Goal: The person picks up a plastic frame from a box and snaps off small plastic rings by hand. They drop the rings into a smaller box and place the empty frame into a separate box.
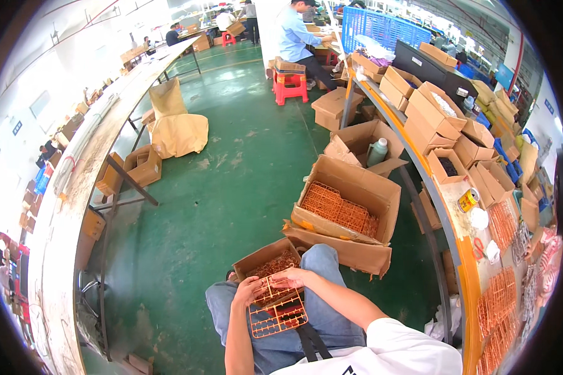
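Observation:
An orange plastic sprue frame (270,327), a grid of thin bars with open cells, tilts over my lap. My left hand (248,291) grips its upper left edge with bent fingers. At its upper right edge is my right hand (290,279), fingers closed on the bars. Just beyond both hands, between my knees, a small cardboard box (256,257) holds loose small orange pieces (283,262). Whether a piece sits between my fingertips is too small to tell.
A large carton (381,200) of stacked orange frames (338,209) stands ahead right. The right-hand workbench (441,194) carries boxes, a yellow can (467,200), red-handled scissors (478,248) and more frames. A long table (100,134) runs along the left. A person (297,37) sits working farther off.

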`<state>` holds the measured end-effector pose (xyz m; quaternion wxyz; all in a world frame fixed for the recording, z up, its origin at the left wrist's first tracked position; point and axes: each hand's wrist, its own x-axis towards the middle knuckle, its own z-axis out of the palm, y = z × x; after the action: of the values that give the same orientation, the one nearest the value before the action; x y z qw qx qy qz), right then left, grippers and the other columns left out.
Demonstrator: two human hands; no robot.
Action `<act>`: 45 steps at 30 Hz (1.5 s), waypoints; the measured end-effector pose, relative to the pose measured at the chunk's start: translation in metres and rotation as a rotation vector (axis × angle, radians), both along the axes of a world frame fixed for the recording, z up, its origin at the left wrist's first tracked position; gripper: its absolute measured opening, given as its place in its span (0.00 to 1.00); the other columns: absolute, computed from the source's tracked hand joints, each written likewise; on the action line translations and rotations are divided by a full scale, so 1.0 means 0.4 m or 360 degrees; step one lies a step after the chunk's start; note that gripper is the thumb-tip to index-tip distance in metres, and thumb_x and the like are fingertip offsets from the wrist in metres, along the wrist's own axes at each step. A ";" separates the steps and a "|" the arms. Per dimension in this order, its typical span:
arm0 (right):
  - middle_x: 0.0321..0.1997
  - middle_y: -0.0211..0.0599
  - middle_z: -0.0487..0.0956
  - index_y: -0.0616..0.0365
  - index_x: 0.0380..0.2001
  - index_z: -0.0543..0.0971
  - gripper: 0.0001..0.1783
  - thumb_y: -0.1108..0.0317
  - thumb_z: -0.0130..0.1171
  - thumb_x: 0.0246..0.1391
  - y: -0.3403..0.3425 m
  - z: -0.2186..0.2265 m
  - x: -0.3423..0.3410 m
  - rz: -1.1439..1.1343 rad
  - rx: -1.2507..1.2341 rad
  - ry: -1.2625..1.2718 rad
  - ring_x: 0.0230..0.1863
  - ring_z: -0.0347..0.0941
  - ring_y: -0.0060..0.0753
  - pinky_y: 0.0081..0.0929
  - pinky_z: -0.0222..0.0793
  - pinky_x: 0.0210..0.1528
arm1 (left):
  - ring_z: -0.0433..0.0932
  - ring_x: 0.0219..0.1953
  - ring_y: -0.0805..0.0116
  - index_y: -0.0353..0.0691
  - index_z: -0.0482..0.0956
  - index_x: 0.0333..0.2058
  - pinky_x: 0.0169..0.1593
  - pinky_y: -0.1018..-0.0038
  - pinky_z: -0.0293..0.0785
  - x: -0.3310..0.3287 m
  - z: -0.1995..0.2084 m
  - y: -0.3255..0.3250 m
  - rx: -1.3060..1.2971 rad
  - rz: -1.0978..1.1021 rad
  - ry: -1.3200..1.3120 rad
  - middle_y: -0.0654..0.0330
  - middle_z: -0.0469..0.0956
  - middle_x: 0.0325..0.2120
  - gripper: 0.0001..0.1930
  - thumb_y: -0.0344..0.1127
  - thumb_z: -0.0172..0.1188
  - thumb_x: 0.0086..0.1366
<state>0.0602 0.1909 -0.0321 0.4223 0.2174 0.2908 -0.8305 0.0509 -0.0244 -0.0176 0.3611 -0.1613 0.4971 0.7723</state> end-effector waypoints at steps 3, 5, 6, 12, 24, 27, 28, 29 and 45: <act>0.35 0.44 0.77 0.69 0.33 0.75 0.08 0.82 0.51 0.47 -0.026 -0.028 0.010 0.0039 0.0460 0.0136 0.36 0.75 0.36 0.27 0.77 0.39 | 0.77 0.36 0.62 0.33 0.66 0.40 0.35 0.71 0.78 0.012 -0.059 -0.011 -0.0238 -0.0115 0.0087 0.52 0.75 0.33 0.14 0.23 0.56 0.54; 0.33 0.42 0.77 0.68 0.31 0.76 0.08 0.83 0.48 0.47 -0.031 -0.044 0.017 -0.0009 0.0702 0.0190 0.35 0.75 0.35 0.28 0.77 0.39 | 0.77 0.35 0.62 0.33 0.67 0.40 0.35 0.71 0.79 0.016 -0.053 0.001 -0.0310 -0.0106 0.0116 0.52 0.75 0.33 0.14 0.23 0.57 0.54; 0.32 0.40 0.77 0.66 0.29 0.76 0.09 0.84 0.45 0.48 -0.033 -0.052 0.020 -0.0062 0.0941 0.0248 0.34 0.74 0.35 0.29 0.77 0.39 | 0.77 0.34 0.62 0.33 0.67 0.39 0.34 0.71 0.79 0.018 -0.049 0.006 -0.0385 -0.0101 0.0149 0.52 0.75 0.32 0.14 0.23 0.57 0.54; 0.29 0.35 0.75 0.57 0.35 0.75 0.14 0.78 0.44 0.44 -0.014 -0.081 0.006 0.0013 0.0774 0.0214 0.25 0.68 0.24 0.18 0.63 0.20 | 0.77 0.30 0.62 0.29 0.70 0.34 0.28 0.71 0.79 0.024 -0.071 0.014 -0.0838 -0.0036 0.0392 0.50 0.75 0.30 0.09 0.19 0.54 0.53; 0.16 0.25 0.64 0.60 0.38 0.70 0.13 0.66 0.44 0.51 -0.004 0.023 -0.016 -0.0360 -0.0321 0.0138 0.13 0.55 0.18 0.15 0.51 0.14 | 0.76 0.35 0.66 0.33 0.71 0.40 0.38 0.72 0.76 0.000 -0.095 -0.004 -0.0229 0.0013 0.0015 0.56 0.75 0.36 0.11 0.29 0.51 0.57; 0.16 0.25 0.65 0.59 0.38 0.70 0.13 0.65 0.46 0.51 -0.007 0.010 -0.012 -0.0378 -0.0141 0.0161 0.11 0.53 0.17 0.15 0.49 0.12 | 0.75 0.35 0.69 0.35 0.71 0.41 0.36 0.76 0.74 -0.001 -0.100 -0.012 -0.0210 -0.0037 0.0022 0.58 0.76 0.37 0.12 0.31 0.49 0.58; 0.16 0.27 0.67 0.60 0.35 0.71 0.11 0.66 0.47 0.49 -0.002 0.006 -0.009 -0.0360 0.0170 0.0177 0.11 0.54 0.18 0.15 0.48 0.11 | 0.75 0.34 0.71 0.36 0.71 0.41 0.34 0.78 0.73 -0.003 -0.096 -0.004 -0.0216 -0.0044 0.0036 0.59 0.76 0.37 0.12 0.32 0.49 0.59; 0.16 0.29 0.68 0.60 0.31 0.72 0.10 0.66 0.47 0.49 -0.004 0.002 -0.004 -0.0366 0.0558 0.0366 0.10 0.54 0.17 0.16 0.47 0.10 | 0.74 0.33 0.72 0.36 0.71 0.41 0.32 0.81 0.70 -0.002 -0.091 0.000 -0.0267 -0.0036 0.0010 0.59 0.76 0.36 0.12 0.30 0.51 0.58; 0.30 0.40 0.75 0.58 0.37 0.71 0.21 0.52 0.45 0.48 0.024 -0.051 -0.034 -0.0697 0.0372 -0.0092 0.28 0.70 0.34 0.34 0.68 0.30 | 0.69 0.48 0.63 0.34 0.65 0.48 0.49 0.68 0.69 -0.004 -0.034 0.006 0.0269 0.0162 0.0127 0.54 0.70 0.46 0.15 0.27 0.47 0.62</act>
<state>0.0464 0.2005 -0.0523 0.2123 0.3462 0.3186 -0.8565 0.0492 -0.0220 -0.0312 0.3136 -0.1244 0.4354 0.8346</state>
